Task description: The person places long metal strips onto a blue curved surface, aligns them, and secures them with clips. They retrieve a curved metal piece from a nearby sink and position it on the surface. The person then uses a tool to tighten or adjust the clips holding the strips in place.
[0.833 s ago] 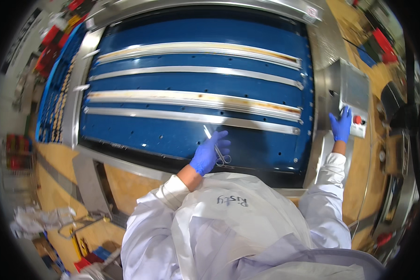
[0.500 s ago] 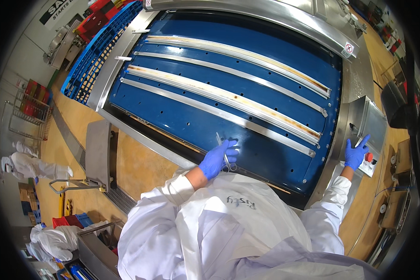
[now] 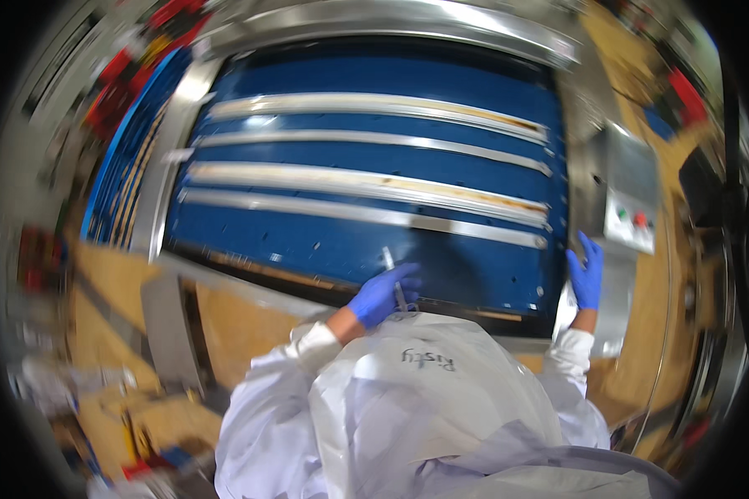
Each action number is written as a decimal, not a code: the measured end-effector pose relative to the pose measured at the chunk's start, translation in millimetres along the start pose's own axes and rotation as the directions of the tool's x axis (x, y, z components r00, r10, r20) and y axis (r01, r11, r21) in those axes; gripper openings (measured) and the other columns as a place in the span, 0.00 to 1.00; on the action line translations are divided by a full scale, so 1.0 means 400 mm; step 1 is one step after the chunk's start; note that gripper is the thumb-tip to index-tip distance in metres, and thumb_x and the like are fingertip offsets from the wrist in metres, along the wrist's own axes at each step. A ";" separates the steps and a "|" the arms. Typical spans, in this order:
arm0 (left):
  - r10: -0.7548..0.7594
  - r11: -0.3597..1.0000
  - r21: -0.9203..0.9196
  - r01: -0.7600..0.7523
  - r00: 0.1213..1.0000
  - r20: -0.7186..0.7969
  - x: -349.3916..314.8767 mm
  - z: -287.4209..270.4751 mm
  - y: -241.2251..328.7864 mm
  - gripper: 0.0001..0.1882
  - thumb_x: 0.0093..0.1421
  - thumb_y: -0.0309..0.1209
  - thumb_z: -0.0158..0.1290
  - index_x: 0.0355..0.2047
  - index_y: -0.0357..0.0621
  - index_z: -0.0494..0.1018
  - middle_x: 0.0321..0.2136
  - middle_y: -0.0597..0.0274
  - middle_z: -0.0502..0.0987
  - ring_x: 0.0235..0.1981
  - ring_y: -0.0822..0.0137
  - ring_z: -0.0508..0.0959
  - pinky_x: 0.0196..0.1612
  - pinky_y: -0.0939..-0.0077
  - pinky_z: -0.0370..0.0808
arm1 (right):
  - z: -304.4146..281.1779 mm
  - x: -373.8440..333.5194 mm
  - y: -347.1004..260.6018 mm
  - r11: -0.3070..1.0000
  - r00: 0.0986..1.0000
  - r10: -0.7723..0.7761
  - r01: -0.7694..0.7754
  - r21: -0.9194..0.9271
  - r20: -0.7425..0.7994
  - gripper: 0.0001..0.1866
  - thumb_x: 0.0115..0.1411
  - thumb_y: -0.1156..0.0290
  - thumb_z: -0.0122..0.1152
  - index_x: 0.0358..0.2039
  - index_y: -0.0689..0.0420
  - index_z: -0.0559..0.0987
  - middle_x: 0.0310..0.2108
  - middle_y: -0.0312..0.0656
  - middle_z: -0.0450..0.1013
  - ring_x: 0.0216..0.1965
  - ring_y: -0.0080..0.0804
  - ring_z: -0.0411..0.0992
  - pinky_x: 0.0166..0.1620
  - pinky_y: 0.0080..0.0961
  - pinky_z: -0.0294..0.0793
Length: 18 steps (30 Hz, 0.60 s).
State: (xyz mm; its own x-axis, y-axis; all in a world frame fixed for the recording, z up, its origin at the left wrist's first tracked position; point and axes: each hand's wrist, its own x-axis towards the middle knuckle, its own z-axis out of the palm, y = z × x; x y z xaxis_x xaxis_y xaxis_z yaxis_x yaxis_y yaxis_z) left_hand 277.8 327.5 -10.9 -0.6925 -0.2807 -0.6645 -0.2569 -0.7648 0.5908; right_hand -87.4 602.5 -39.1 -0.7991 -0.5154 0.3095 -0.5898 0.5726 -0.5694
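My left hand (image 3: 385,293), in a blue glove, is closed around a pair of scissors (image 3: 389,258) at the near edge of a wide blue machine bed (image 3: 308,248). The blades point away from me; blur and the fingers hide part of the handles. My right hand (image 3: 587,273), also gloved in blue, hangs over the machine's right edge with its fingers spread and nothing in it. Just beyond it stands a steel control box (image 3: 630,187) with a red button (image 3: 640,219) and a green one.
Metal bars (image 3: 374,180) run across the bed, some with brown stains. A steel hood (image 3: 391,18) spans the far side. Blue pallets (image 3: 129,166) stand on the left, near a grey panel (image 3: 173,333). Blurred white-clad figures (image 3: 66,382) appear at lower left.
My right hand has come away from the control box, toward the machine's edge. The whole view has turned and blurred. My left hand still grips the scissors.
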 end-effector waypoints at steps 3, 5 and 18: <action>-0.094 0.995 0.043 0.091 0.993 0.072 0.046 -0.062 0.001 0.23 0.66 0.44 0.48 0.58 0.52 0.68 0.42 0.61 0.75 0.37 0.67 0.76 0.41 0.68 0.75 | 0.003 -0.079 -0.076 1.000 1.000 -0.013 0.012 -0.017 -0.018 0.25 0.55 0.66 0.66 0.54 0.52 0.75 0.50 0.49 0.70 0.54 0.47 0.66 0.58 0.37 0.64; -0.167 0.984 0.069 0.164 0.985 0.040 0.053 -0.076 0.006 0.22 0.66 0.42 0.49 0.58 0.52 0.69 0.39 0.61 0.76 0.34 0.67 0.76 0.36 0.68 0.74 | 0.002 -0.128 -0.107 0.999 0.999 0.026 -0.024 0.031 -0.046 0.24 0.55 0.64 0.65 0.53 0.51 0.76 0.49 0.49 0.69 0.52 0.48 0.66 0.58 0.36 0.65; -0.248 0.948 0.229 0.223 0.965 0.085 0.150 0.016 -0.076 0.22 0.66 0.43 0.50 0.58 0.53 0.68 0.39 0.63 0.77 0.31 0.66 0.77 0.34 0.69 0.74 | -0.121 0.122 0.161 0.963 0.789 0.255 -0.262 0.069 -0.559 0.26 0.55 0.55 0.65 0.52 0.54 0.75 0.42 0.51 0.70 0.43 0.48 0.71 0.47 0.39 0.72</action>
State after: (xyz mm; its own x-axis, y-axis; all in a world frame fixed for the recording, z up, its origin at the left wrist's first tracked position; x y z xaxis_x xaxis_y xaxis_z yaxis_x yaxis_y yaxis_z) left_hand 239.7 337.7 -65.7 -0.6623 -0.0321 -0.7486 -0.5520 -0.6546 0.5165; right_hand -170.2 645.0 -24.0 -0.8459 0.0957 0.5247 -0.3504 0.6420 -0.6819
